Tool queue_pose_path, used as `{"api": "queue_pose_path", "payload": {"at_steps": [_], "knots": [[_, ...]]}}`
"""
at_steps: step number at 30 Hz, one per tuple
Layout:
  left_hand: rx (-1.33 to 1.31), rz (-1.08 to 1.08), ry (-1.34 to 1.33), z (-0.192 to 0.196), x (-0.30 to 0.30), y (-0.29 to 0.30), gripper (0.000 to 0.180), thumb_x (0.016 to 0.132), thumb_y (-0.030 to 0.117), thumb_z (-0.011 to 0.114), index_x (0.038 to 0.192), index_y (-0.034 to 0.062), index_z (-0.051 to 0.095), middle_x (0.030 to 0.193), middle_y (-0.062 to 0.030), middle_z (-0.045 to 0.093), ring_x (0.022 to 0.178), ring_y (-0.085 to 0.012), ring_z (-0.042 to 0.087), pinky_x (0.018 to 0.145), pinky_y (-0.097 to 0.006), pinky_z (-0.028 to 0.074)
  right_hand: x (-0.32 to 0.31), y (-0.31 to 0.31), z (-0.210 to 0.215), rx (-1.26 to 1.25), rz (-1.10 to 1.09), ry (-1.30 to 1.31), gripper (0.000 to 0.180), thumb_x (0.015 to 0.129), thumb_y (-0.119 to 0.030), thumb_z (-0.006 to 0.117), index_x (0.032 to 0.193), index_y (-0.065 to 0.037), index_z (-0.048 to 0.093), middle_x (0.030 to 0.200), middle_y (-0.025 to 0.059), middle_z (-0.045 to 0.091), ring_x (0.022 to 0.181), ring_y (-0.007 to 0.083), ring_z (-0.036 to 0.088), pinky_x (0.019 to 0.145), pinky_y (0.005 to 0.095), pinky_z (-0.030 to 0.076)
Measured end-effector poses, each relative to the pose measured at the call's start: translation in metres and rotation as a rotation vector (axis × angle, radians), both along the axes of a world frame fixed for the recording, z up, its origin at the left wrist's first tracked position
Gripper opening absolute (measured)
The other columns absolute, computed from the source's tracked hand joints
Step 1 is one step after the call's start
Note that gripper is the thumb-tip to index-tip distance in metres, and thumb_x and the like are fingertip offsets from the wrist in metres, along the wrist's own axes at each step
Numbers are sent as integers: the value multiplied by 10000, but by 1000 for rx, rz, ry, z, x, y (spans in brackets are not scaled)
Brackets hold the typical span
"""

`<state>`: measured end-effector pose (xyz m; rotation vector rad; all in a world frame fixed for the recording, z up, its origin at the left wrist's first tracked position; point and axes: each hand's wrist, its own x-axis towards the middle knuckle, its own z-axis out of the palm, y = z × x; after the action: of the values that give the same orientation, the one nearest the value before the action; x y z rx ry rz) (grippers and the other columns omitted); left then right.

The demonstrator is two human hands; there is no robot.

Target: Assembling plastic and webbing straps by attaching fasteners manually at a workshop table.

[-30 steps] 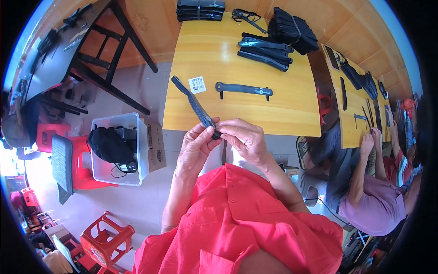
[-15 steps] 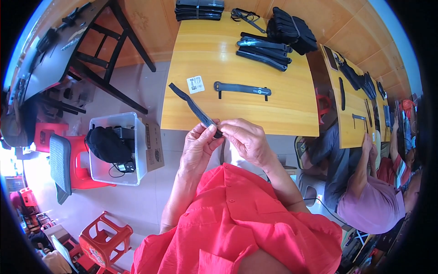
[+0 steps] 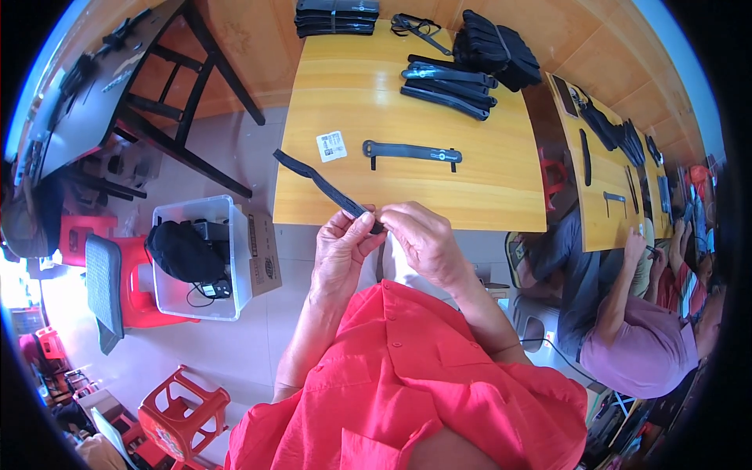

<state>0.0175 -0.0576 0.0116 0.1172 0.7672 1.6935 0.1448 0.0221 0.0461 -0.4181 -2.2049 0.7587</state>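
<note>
A black strap [image 3: 325, 188] runs from my hands up and left over the front edge of the wooden table [image 3: 337, 86]. Its near end is pinched in my left hand [image 3: 345, 244], thumb on top. Close beside it, my right hand [image 3: 421, 241] has its fingers closed at that same end; what exactly they grip there is hidden behind them. Ahead on the table lies a second black strap [image 3: 415, 152], flat, with a printed mark and two short tabs. Left of that is a white label sheet [image 3: 331, 146].
Bundled straps [image 3: 337, 17], loose straps [image 3: 448, 86] and a black pile [image 3: 497, 51] lie at the table's far side. A clear plastic bin [image 3: 237, 262] and red stools [image 3: 184, 411] stand on the left. On the right, a person in purple [image 3: 638, 352] sits at another table [image 3: 607, 196].
The far end of the held strap has swung slightly left and straightened a little. Both hands stay together at its near end. The view has shifted slightly.
</note>
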Motion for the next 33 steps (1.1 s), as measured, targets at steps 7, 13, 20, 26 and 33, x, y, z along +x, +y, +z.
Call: {"api": "queue_pose_path", "payload": {"at_steps": [7,13,20,26,33], "knots": [[-44,4,70,1,1,0,196,829,43,622,1007,-35,597,865,-85,643,786,-152,647,707,-270,569,-2,-2,0,19,-32,-33,200,715,89,553,905,26,543,811,129,566,746,277,587,614,353,497],[-57,-11,157,7,2,1,216,818,50,639,1009,-44,600,851,-100,647,766,-155,648,708,-263,566,-5,-1,-2,-133,-70,32,95,776,86,549,849,29,528,750,137,543,652,284,571,556,324,456],[-62,-22,163,9,3,4,216,818,56,642,1004,-45,601,848,-97,643,769,-152,646,701,-256,565,-3,-3,-2,-211,-75,-19,131,776,59,535,896,9,523,789,135,537,712,293,582,568,350,476],[-61,7,166,8,2,7,203,825,56,633,1003,-36,601,852,-85,637,755,-130,635,687,-253,563,-6,-11,1,161,-173,-18,219,682,114,552,886,33,537,823,147,561,683,291,573,557,346,477],[-73,-32,289,15,1,7,244,803,61,661,1016,-38,595,863,-96,641,764,-156,641,702,-270,563,0,-7,1,171,-173,-101,257,706,61,576,960,35,550,836,118,568,752,253,596,591,318,517]]}}
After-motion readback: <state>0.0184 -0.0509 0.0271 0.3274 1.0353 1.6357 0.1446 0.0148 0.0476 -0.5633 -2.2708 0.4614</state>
